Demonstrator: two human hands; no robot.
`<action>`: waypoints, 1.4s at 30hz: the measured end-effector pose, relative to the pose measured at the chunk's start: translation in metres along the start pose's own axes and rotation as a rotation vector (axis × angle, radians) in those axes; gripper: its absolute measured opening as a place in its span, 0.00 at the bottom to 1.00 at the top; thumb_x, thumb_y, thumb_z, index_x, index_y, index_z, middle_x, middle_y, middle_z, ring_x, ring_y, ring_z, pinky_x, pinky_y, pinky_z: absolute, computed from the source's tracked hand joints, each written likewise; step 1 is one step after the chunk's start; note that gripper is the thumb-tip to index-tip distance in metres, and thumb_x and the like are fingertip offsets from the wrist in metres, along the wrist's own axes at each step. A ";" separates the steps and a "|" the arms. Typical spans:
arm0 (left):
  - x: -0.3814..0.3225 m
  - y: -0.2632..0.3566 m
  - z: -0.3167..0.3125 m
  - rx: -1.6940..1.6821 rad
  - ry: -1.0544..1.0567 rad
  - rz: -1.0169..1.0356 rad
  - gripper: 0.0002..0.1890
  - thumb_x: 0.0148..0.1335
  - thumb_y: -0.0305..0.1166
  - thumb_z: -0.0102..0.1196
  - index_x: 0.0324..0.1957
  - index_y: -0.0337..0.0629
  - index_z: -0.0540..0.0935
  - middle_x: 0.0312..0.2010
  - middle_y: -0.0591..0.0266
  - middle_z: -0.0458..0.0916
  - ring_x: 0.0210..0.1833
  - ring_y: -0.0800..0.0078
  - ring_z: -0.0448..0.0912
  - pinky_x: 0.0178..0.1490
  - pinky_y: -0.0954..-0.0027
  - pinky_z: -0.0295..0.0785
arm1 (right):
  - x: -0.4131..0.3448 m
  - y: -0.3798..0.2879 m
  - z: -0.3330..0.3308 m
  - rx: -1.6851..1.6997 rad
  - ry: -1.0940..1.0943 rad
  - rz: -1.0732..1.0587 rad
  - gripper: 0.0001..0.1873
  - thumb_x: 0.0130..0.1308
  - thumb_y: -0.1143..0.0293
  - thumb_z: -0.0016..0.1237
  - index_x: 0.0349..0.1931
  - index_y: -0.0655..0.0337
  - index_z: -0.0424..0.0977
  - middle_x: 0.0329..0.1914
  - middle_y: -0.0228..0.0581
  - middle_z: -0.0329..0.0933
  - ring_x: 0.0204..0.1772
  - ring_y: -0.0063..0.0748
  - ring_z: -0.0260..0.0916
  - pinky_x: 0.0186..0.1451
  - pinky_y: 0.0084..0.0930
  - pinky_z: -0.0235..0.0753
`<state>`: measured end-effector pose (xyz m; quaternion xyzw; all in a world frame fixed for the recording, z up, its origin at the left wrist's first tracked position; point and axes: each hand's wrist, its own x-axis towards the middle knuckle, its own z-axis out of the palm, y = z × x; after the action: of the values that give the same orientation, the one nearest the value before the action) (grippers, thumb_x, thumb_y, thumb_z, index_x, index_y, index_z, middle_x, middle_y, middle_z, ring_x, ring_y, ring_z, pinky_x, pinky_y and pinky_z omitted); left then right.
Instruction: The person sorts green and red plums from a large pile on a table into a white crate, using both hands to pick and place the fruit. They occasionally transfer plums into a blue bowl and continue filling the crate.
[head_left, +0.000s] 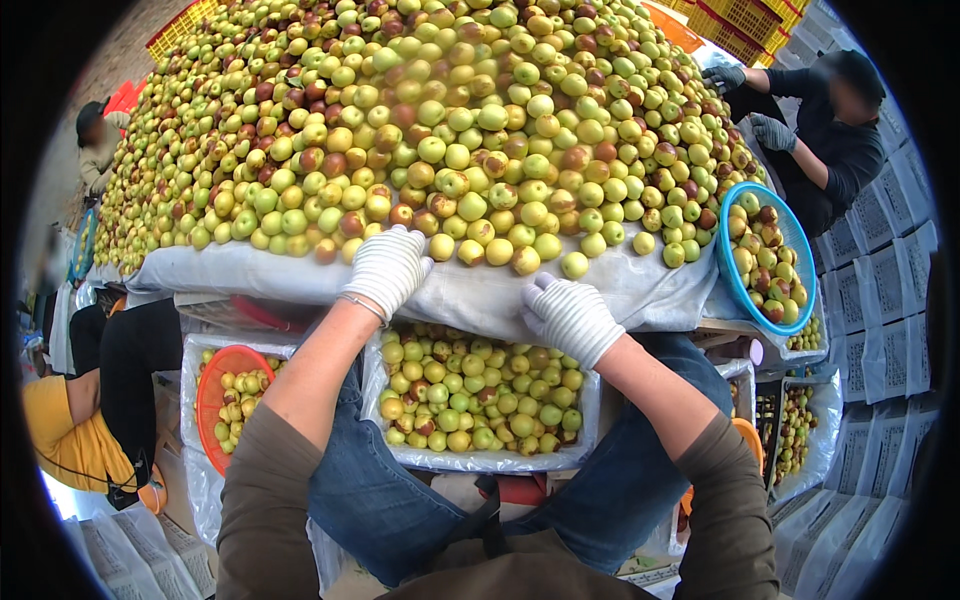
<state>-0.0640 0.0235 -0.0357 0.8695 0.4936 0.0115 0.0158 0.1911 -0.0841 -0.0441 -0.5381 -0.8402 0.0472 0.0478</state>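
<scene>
A great heap of green and reddish-brown jujube fruits (450, 150) covers a cloth-lined table (247, 266) before me. My left hand (388, 268), in a white striped glove, rests at the heap's front edge with its fingertips against the fruits; whether it grips one cannot be told. My right hand (570, 315), gloved alike, is over the cloth's edge with fingers bent, just below a few loose fruits (574, 265); its palm is hidden. Below both hands, between my knees, sits a plastic-lined crate (480, 459) full of the same fruits.
A blue basket (724, 259) of fruits stands right; an orange basket (214, 397) lies tilted in a lined crate at left. A gloved co-worker (840, 142) sits right, another person (97, 146) far left, and someone in yellow (82, 442) near left. Wrapped boxes (877, 300) are stacked right.
</scene>
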 end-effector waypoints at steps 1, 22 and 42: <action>0.001 -0.002 -0.002 -0.010 0.003 -0.017 0.14 0.59 0.40 0.59 0.40 0.39 0.82 0.35 0.49 0.80 0.43 0.54 0.80 0.48 0.55 0.76 | -0.002 0.005 -0.002 0.064 0.105 0.043 0.04 0.63 0.69 0.49 0.35 0.57 0.74 0.34 0.47 0.77 0.34 0.48 0.78 0.36 0.43 0.79; 0.062 0.064 -0.002 0.283 0.095 0.167 0.10 0.66 0.32 0.49 0.40 0.40 0.82 0.45 0.51 0.80 0.44 0.59 0.83 0.40 0.57 0.79 | 0.043 0.053 -0.008 -0.125 0.203 0.080 0.13 0.61 0.75 0.49 0.47 0.56 0.74 0.52 0.46 0.72 0.49 0.48 0.76 0.46 0.39 0.80; 0.031 0.079 -0.015 0.006 0.015 0.106 0.21 0.59 0.41 0.62 0.53 0.47 0.80 0.59 0.46 0.71 0.51 0.52 0.79 0.51 0.56 0.78 | 0.038 0.014 -0.004 -0.055 0.046 0.158 0.17 0.61 0.67 0.53 0.49 0.56 0.71 0.41 0.46 0.78 0.40 0.44 0.81 0.39 0.40 0.81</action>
<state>0.0196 0.0097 -0.0180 0.8943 0.4471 0.0176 0.0089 0.1889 -0.0437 -0.0409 -0.6046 -0.7949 0.0153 0.0482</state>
